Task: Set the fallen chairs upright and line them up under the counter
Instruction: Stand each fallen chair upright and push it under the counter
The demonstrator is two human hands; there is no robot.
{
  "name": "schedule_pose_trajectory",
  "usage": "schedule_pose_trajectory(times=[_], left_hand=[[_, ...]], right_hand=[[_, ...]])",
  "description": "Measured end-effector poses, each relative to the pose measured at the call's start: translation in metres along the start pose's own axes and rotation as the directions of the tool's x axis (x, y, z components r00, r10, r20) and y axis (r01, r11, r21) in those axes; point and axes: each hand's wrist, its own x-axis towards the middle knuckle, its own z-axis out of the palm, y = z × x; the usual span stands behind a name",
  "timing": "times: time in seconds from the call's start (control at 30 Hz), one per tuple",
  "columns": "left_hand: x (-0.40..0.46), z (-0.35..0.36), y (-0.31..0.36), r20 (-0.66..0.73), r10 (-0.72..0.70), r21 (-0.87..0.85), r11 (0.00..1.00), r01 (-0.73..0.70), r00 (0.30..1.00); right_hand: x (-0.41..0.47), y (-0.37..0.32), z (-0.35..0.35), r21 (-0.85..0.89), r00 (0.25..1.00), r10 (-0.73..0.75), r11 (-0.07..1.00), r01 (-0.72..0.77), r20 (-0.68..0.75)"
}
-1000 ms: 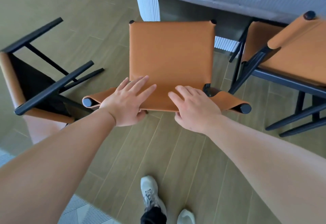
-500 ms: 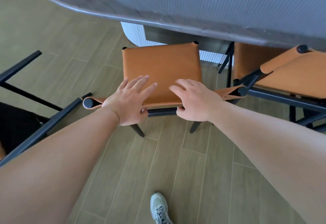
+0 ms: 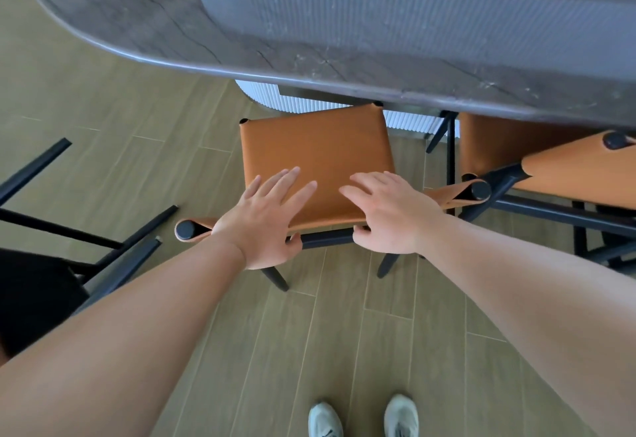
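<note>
I see three chairs with tan-orange leather seats and black metal frames. The middle chair [image 3: 316,158] stands upright on the wood-plank floor, its seat's far edge just under the rim of the grey stone-look counter [image 3: 309,34], its low orange backrest strap nearest me. The right-hand chair [image 3: 564,168] is also upright, its seat partly under the counter, just beside the middle one. The left-hand chair [image 3: 51,247] lies tipped over, black legs pointing sideways, well clear of the counter.
</note>
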Motion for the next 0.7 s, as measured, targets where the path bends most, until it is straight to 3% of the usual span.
schedule_pose_trajectory(times=[0.37, 0.57, 0.7], left_hand=[[0.004, -0.004, 0.004, -0.014, -0.079, 0.088, 0.993, 0.080, 0.997], [-0.003, -0.008, 0.015, -0.167, -0.087, 0.193, 0.974, 0.119, 0.982], [-0.025, -0.006, 0.019, -0.171, -0.166, 0.197, 0.960, 0.199, 0.971]], right_hand=[[0.001, 0.004, 0.002, -0.020, 0.985, -0.114, 0.993, 0.112, -0.129], [-0.007, 0.007, -0.003, -0.085, 0.942, -0.182, 0.983, 0.164, -0.281], [-0.030, 0.031, -0.008, -0.185, 0.949, -0.191, 0.972, 0.146, -0.252]])
